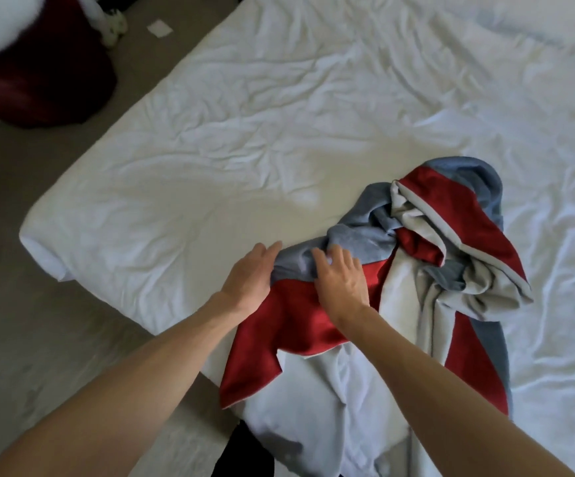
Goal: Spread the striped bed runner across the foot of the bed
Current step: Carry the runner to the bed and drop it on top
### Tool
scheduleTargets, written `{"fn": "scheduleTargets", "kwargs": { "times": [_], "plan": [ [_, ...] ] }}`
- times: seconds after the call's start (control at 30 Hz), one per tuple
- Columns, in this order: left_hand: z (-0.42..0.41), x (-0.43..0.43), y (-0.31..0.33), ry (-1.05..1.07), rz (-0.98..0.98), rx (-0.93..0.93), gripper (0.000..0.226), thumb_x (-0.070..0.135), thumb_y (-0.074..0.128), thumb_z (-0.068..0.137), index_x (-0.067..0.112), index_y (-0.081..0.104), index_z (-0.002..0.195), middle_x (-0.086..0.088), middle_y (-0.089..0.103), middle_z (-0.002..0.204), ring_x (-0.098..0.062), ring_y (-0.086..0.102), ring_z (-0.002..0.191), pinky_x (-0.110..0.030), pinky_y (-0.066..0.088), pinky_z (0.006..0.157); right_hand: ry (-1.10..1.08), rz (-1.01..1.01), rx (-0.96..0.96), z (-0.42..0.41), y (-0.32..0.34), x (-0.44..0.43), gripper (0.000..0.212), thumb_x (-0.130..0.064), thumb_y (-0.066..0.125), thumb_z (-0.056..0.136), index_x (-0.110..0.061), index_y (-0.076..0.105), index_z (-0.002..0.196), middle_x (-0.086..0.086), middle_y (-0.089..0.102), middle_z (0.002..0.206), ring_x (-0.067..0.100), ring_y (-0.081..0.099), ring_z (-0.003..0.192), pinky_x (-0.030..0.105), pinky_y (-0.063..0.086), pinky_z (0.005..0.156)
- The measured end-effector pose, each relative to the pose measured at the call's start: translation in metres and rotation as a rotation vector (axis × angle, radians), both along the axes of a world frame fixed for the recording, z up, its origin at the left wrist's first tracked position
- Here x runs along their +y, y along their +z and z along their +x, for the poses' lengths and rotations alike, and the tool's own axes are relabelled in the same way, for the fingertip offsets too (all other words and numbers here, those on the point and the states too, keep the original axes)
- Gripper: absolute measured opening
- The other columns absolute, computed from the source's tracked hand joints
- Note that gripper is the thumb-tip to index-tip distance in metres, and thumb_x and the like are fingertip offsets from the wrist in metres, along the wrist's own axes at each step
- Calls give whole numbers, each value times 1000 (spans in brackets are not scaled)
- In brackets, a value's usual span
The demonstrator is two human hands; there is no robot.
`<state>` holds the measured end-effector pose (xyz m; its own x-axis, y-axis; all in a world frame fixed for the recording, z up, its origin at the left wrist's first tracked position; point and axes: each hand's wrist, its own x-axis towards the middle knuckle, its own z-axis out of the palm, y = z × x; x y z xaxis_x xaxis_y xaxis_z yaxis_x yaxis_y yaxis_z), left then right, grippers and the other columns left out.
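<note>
Runner (413,270) is bunched near the bed (210,149) edge — left hand (250,277) and right hand (342,282) are laid open-palmed on it, nothing gripped.

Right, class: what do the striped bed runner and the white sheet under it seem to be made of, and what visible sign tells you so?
Striped bed runner: looks like a soft, thick woven or brushed fabric. The red bands show a slight sheen, the grey-blue ones look matte, and it falls in heavy, rounded folds.
White sheet: probably thin cotton or a cotton blend with a matte finish, going by its many fine, sharp creases.
</note>
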<state>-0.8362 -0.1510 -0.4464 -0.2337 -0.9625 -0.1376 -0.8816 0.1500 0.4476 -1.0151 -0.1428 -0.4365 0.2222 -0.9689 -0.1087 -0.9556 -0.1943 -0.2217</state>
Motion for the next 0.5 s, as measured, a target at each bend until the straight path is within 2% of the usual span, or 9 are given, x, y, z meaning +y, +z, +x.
{"fn": "scheduleTargets", "kwargs": {
  "times": [0.1, 0.17, 0.23, 0.33, 0.4, 0.5],
  "plan": [
    [4, -16, 9, -61, -16, 56, 55, 14, 64, 85, 12, 44, 136, -15, 59, 105, -35, 62, 90, -41, 50, 77, 104, 16, 6, 28, 12, -23, 53, -7, 57, 84, -14, 45, 135, 16, 42, 138, 34, 38, 128, 43, 36, 96],
    [6, -19, 15, -39, 10, 126, 57, 26, 67, 85, 12, 43, 134, -13, 59, 111, -31, 62, 97, -40, 51, 81, 134, 78, 17, 42, 18, -37, 43, -14, 54, 86, -15, 51, 128, 11, 42, 140, 30, 29, 135, 42, 32, 98],
    [12, -21, 17, 4, 36, 171, 60, 30, 67, 85, 6, 41, 133, -15, 60, 117, -31, 61, 101, -41, 51, 84, 144, 118, 40, 49, 19, -46, 28, -21, 54, 88, -17, 60, 115, 4, 53, 127, 27, 35, 130, 38, 32, 96],
    [22, -20, 13, 66, 24, 152, 48, 24, 60, 89, 5, 44, 130, -15, 63, 110, -34, 62, 99, -41, 48, 83, 101, 107, -1, 53, 19, -49, 15, -21, 53, 87, -16, 63, 97, 1, 62, 97, 23, 52, 104, 32, 35, 86],
    [25, -18, 9, 98, 52, 136, 42, 23, 58, 89, 6, 47, 127, -12, 66, 106, -33, 62, 99, -39, 45, 82, 50, 101, -49, 53, 18, -50, 13, -17, 53, 87, -13, 64, 93, 3, 63, 90, 25, 55, 94, 33, 37, 85],
    [25, -5, 2, 116, 100, 103, 35, 32, 61, 88, 7, 54, 111, -11, 68, 97, -32, 63, 91, -39, 45, 76, 48, 88, -62, 51, 17, -51, 14, -14, 53, 87, -14, 65, 95, 3, 63, 89, 24, 55, 90, 33, 38, 85]
  ]
}}
